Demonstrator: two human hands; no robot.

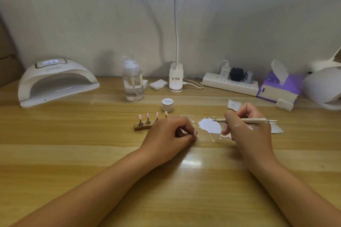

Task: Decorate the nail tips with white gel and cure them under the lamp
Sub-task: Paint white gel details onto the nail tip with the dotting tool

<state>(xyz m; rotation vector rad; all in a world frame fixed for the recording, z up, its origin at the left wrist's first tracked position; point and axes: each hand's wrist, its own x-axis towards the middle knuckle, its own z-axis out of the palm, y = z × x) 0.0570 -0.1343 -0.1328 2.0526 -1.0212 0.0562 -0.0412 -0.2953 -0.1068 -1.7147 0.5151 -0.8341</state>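
Read "SUN" on white domed curing lamp (55,81), far left. Found pink nail tips (147,115) upright on small wooden stand (143,127); left hand (169,134) curled, seemingly pinching loose pink tip (195,132). Read "Painted" on round white gel jar (167,104). Saw right hand (247,131) gripping slim beige dotting pen (245,120), laid left-right, point leftward over white smear (210,127).

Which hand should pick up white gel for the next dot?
Right. The right hand grips the dotting tool, whose tip lies over the white smear on the table. The left hand is busy pinching a pink nail tip.
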